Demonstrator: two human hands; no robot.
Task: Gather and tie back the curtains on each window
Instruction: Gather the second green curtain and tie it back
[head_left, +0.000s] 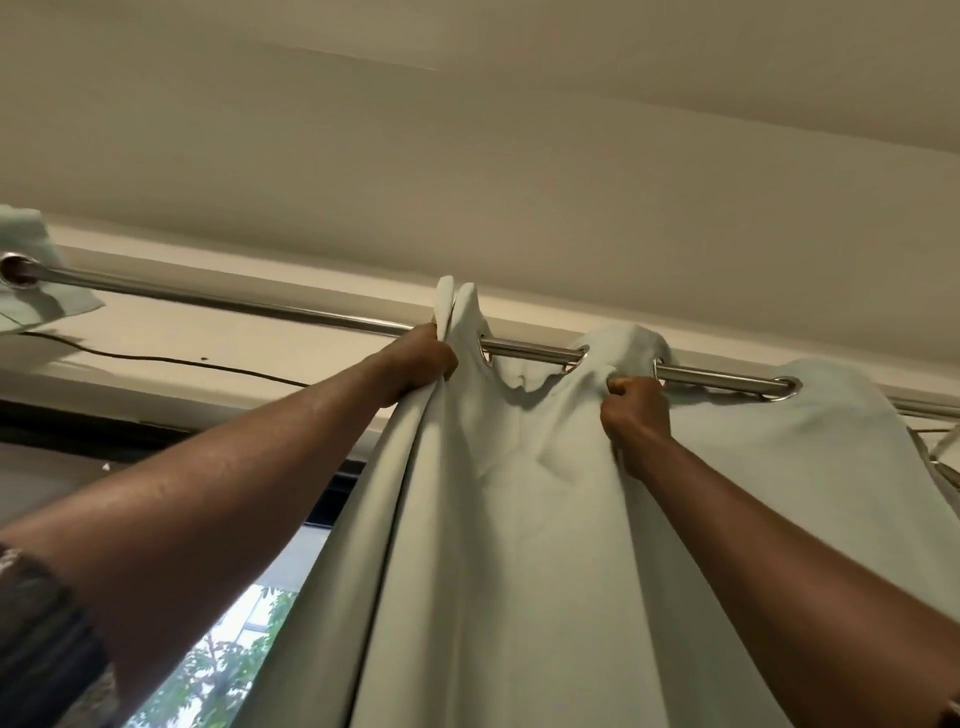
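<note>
Reaching up with both arms, a person holds the top of a pale grey-green curtain that hangs by silver eyelets from a metal rod. The rod crosses the view from the 9 o'clock edge, sloping gently down to the 3 o'clock edge, just under the ceiling.

The left hand, just on the 9 o'clock side of the middle, is clenched round the curtain's bunched leading edge right below the rod, with its fingers buried in the folds. The right hand, toward 4 o'clock from the middle, grips a tuck of cloth between two eyelets, thumb and fingers curled tight on it.

From the hands the curtain falls in long pleats and fills the view from 6 o'clock round to 3 o'clock. A second curtain of the same colour sits on the rod at the far 9 o'clock edge, well apart from the first. A dark cable trails along the wall below the rod. At 7 o'clock a window shows green leaves, and a patterned sleeve covers the left upper arm at 8 o'clock.
</note>
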